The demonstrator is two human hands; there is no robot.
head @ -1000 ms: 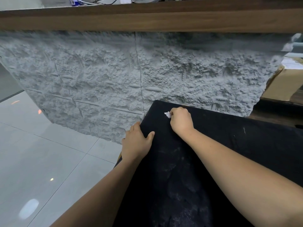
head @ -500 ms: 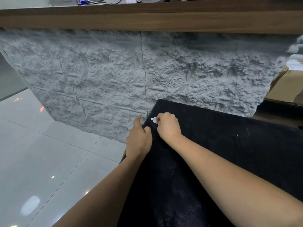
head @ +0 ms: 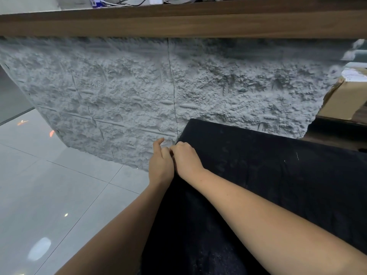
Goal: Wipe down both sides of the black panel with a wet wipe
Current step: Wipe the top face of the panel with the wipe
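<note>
The black panel [head: 268, 175] lies tilted across the lower right, dusty with pale specks. My right hand [head: 186, 158] is curled into a fist at the panel's left edge near its far corner, and the wet wipe it holds is hidden under the fingers. My left hand [head: 160, 162] sits right beside it, touching it. It holds the panel's left edge, with the thumb on top and one finger pointing up toward the wall.
A rough grey stone-textured wall [head: 119, 100] stands directly behind the panel, under a brown wooden counter edge [head: 178, 22]. Glossy grey floor tiles [head: 49, 185] lie to the left. A cardboard box [head: 345, 100] sits at the right.
My right hand has slid left across the panel with the wipe until it meets my left hand at the edge. The wipe's white tip no longer shows. My left hand has moved up along the edge.
</note>
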